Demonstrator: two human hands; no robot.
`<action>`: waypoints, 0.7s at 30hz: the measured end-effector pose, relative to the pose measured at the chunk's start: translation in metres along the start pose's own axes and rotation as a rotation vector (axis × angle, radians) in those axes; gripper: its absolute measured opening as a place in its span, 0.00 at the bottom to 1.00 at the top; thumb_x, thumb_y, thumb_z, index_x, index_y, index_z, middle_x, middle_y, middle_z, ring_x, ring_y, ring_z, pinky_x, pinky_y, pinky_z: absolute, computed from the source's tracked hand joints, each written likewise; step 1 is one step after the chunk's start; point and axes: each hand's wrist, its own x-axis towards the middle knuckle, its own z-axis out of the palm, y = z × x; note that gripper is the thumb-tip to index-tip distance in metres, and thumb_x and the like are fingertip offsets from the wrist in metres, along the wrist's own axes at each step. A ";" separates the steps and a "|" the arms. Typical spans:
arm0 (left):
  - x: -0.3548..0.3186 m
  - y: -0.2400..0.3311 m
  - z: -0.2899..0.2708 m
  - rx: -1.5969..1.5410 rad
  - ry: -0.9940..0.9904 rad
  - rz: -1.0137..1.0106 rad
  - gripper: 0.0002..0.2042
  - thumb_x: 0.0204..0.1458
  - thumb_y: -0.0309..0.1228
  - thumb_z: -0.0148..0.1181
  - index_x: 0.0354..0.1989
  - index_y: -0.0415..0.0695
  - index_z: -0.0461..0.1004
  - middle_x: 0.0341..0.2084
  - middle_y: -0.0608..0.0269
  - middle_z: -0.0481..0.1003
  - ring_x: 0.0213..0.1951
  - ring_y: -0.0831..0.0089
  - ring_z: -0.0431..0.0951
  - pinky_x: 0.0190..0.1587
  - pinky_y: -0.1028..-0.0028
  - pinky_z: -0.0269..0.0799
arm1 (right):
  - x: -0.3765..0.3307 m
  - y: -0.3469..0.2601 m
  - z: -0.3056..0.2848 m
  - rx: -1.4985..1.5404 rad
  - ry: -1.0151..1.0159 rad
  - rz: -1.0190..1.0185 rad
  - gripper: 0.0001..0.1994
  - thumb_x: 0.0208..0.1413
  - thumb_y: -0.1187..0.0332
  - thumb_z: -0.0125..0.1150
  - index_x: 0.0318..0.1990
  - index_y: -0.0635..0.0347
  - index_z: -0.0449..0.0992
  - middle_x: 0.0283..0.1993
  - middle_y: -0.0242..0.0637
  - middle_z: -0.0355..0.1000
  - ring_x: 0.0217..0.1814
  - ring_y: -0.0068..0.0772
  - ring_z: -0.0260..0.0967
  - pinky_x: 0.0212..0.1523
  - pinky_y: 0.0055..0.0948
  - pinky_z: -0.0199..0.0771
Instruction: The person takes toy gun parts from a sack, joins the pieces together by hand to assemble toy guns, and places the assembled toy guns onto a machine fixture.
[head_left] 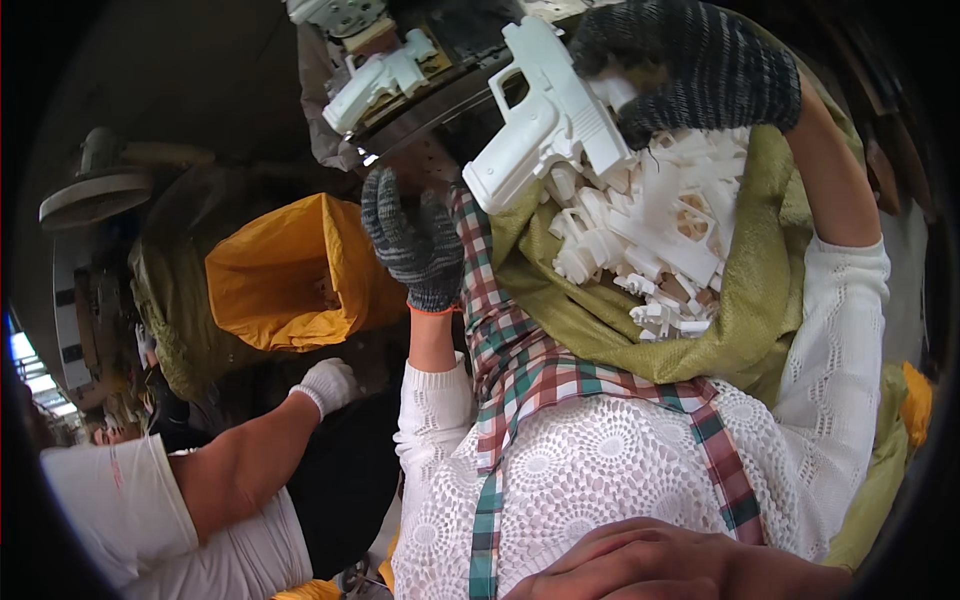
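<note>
My right hand point(690, 65), in a dark knit glove, grips a white plastic pistol-shaped moulding point(545, 125) by its rear end, above an open green sack point(600, 320). The sack is full of several white plastic mouldings point(660, 240). My left hand point(415, 240), also in a dark knit glove, is raised with fingers stretched up against a dark perforated plate point(425, 165) and holds nothing. A second white pistol-shaped moulding point(380, 80) lies on the dark machine point(450, 95) at the top. My white lace sleeves and a plaid scarf point(520, 370) fill the lower middle.
A yellow-lined sack point(285, 275) stands open at the left. A co-worker in a white shirt reaches toward it from the lower left with a white-gloved hand point(328, 385). A round fan-like disc point(95, 190) sits at the far left.
</note>
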 end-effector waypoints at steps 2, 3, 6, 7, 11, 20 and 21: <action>0.021 -0.009 -0.004 0.082 -0.002 0.040 0.23 0.46 0.24 0.58 0.54 0.40 0.64 0.52 0.49 0.65 0.55 0.54 0.64 0.57 0.63 0.60 | 0.007 0.003 0.004 0.000 0.003 -0.023 0.20 0.39 0.59 0.68 0.40 0.58 0.72 0.37 0.39 0.72 0.38 0.39 0.70 0.42 0.32 0.70; 0.029 -0.014 -0.010 0.111 0.047 0.045 0.24 0.46 0.23 0.57 0.55 0.40 0.63 0.54 0.48 0.63 0.56 0.54 0.63 0.57 0.64 0.60 | 0.018 0.005 0.012 0.020 -0.005 -0.060 0.21 0.39 0.59 0.68 0.41 0.57 0.73 0.38 0.39 0.72 0.39 0.39 0.70 0.43 0.32 0.70; 0.060 -0.032 0.002 0.102 0.113 0.125 0.28 0.44 0.27 0.62 0.56 0.38 0.62 0.56 0.46 0.60 0.58 0.53 0.61 0.58 0.63 0.58 | 0.016 -0.003 0.002 -0.004 -0.011 -0.025 0.22 0.39 0.58 0.69 0.43 0.57 0.73 0.40 0.38 0.73 0.41 0.39 0.70 0.45 0.32 0.70; 0.074 -0.031 0.006 0.134 0.099 0.133 0.31 0.42 0.31 0.64 0.56 0.38 0.61 0.56 0.46 0.60 0.58 0.53 0.60 0.59 0.63 0.57 | 0.013 -0.001 0.001 -0.006 -0.003 -0.024 0.22 0.39 0.58 0.69 0.43 0.57 0.73 0.40 0.38 0.73 0.41 0.39 0.70 0.45 0.32 0.70; 0.130 -0.046 0.012 0.256 -0.335 -0.050 0.38 0.39 0.45 0.66 0.58 0.41 0.59 0.53 0.45 0.64 0.56 0.50 0.62 0.56 0.59 0.60 | 0.011 0.005 0.004 0.042 0.039 0.009 0.23 0.38 0.59 0.69 0.45 0.52 0.74 0.44 0.36 0.72 0.46 0.36 0.70 0.49 0.33 0.69; 0.100 -0.048 -0.029 0.585 -0.294 0.215 0.27 0.40 0.35 0.60 0.53 0.50 0.66 0.40 0.55 0.70 0.43 0.56 0.70 0.47 0.60 0.65 | 0.077 0.023 0.050 0.084 0.236 -0.088 0.25 0.39 0.62 0.69 0.49 0.52 0.73 0.45 0.37 0.72 0.48 0.37 0.70 0.51 0.33 0.69; 0.089 -0.046 -0.044 0.591 -0.243 0.177 0.26 0.41 0.36 0.61 0.53 0.46 0.66 0.36 0.54 0.72 0.39 0.55 0.72 0.45 0.60 0.66 | 0.084 0.016 0.052 0.202 0.159 0.025 0.26 0.40 0.66 0.68 0.51 0.52 0.72 0.50 0.37 0.70 0.52 0.35 0.68 0.54 0.33 0.68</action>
